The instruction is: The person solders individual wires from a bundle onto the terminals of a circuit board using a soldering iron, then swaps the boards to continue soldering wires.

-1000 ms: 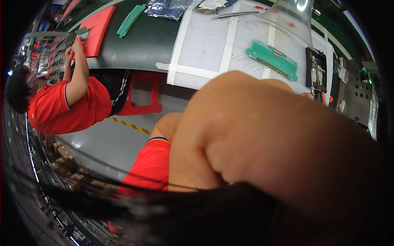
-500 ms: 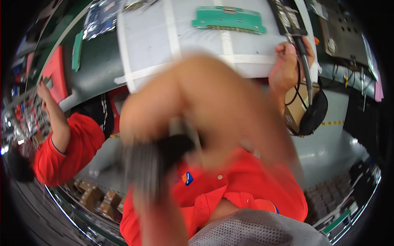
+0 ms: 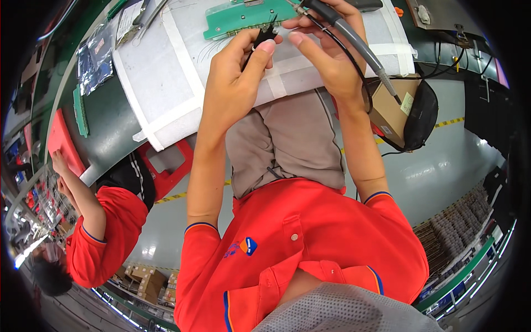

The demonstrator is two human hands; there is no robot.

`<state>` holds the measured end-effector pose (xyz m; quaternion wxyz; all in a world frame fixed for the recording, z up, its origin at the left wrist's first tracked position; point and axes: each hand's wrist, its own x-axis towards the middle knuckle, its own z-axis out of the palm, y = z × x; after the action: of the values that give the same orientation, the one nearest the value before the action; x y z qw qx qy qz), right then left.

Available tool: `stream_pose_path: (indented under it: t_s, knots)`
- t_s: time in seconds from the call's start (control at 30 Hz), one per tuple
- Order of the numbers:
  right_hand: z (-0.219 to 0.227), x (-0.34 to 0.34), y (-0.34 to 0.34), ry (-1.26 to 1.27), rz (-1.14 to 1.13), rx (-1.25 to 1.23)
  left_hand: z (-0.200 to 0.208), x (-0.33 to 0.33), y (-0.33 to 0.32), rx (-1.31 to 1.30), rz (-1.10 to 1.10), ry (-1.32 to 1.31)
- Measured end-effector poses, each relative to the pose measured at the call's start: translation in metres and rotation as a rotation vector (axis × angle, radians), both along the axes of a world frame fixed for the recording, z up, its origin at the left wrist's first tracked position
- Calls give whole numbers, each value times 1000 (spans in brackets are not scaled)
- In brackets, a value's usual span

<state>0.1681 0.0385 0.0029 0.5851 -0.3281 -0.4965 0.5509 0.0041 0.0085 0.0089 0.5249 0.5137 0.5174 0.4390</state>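
My left hand (image 3: 238,72) pinches a small black piece with thin dark wire ends (image 3: 266,36) between thumb and fingers, at the near edge of the green circuit board (image 3: 232,21). To its right, my right hand (image 3: 337,63) holds a grey-and-black soldering iron (image 3: 359,44). The iron slants across that hand, its rear end pointing down right toward me and its front end up left by the board. A black cable (image 3: 354,63) loops along the right hand. The two hands are close together but apart. Thin wires fan out from the board's left end.
The board lies on a white padded mat (image 3: 160,72) with taped strips. Silvery bags (image 3: 97,58) and a narrow green board (image 3: 80,110) lie to the left. A cardboard box (image 3: 390,108) and black bag (image 3: 423,116) stand right. A co-worker in red (image 3: 110,232) sits left.
My left arm, blurred across the middle before, now reaches forward to the mat with the black piece in its fingers. The right hand and soldering iron have shifted left, close to the board.
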Motion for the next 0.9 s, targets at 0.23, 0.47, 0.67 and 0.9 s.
stream_pose_path:
  t_s: [0.23, 0.47, 0.67, 0.9]
  knots:
    - [-4, 3, -1, 51, -43, -26, -10, 4, 1, 89, 101, 167]
    - [-49, -4, 28, 452, 117, 483, -9, 10, 2, 157, 108, 223]
    - [-48, -7, 28, 467, 112, 477, -9, 10, 4, 159, 131, 154]
    - [-46, -5, 25, 414, 85, 457, -10, 12, 5, 60, 166, 81]
